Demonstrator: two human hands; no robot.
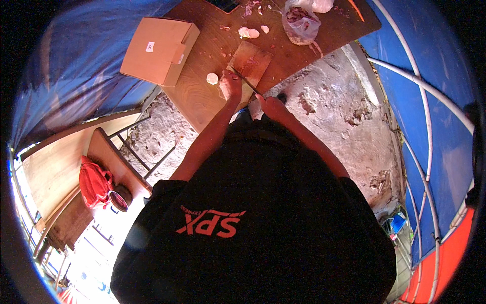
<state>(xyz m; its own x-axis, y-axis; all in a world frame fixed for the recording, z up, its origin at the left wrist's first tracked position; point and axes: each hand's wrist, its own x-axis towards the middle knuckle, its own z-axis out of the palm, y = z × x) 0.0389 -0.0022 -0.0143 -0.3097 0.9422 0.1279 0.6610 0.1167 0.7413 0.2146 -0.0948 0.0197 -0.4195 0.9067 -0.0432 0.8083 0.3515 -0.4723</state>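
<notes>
My right hand (pixel 272 105) is closed round the handle of a knife (pixel 246 81), whose dark blade slants up and left across a wooden cutting board (pixel 259 58). Just left of the blade, my left hand (pixel 231 85) rests at the board's near end with its fingers bent together. What they press on is too small to make out. A round pale slice (pixel 212 78) lies on the table beside my left hand. Beyond the board are several more pale round slices (pixel 248 33), and small purplish scraps dot the board and the tabletop.
The brown wooden table (pixel 195 104) carries a closed cardboard box (pixel 157 50) on the left and a clear plastic bag (pixel 301 24) with dark reddish contents at the far right. A red bag (pixel 95 183) sits on a brown bench at left. Blue sheeting (pixel 400 106) on pipes hangs right.
</notes>
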